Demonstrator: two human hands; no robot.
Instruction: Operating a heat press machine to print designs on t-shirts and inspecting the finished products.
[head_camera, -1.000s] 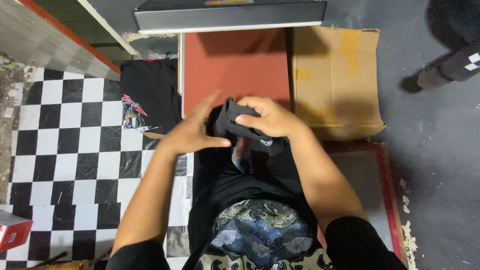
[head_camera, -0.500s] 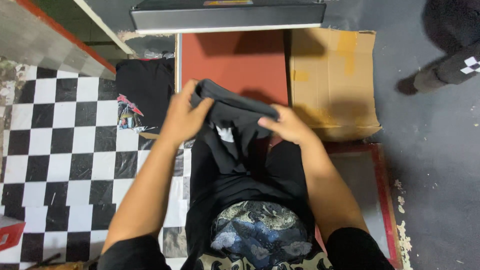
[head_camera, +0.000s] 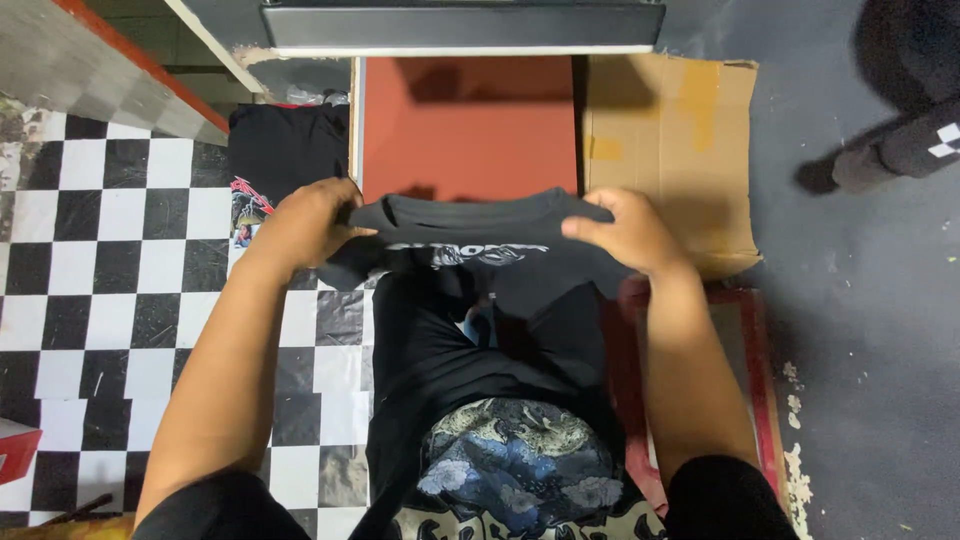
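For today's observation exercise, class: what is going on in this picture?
A person holds a dark T-shirt spread between both hands, the left hand and the right hand each gripping an upper edge. It hangs in front of a red flat platen. A flattened cardboard sheet lies to the right, and another black shirt to the left.

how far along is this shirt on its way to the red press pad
Done: the dark shirt is opened out, a pale print showing. In hand: the left hand and right hand grip its two upper corners, holding it stretched at the near edge of the red pad. Left: the pad is bare, the shirt not yet laid on it.
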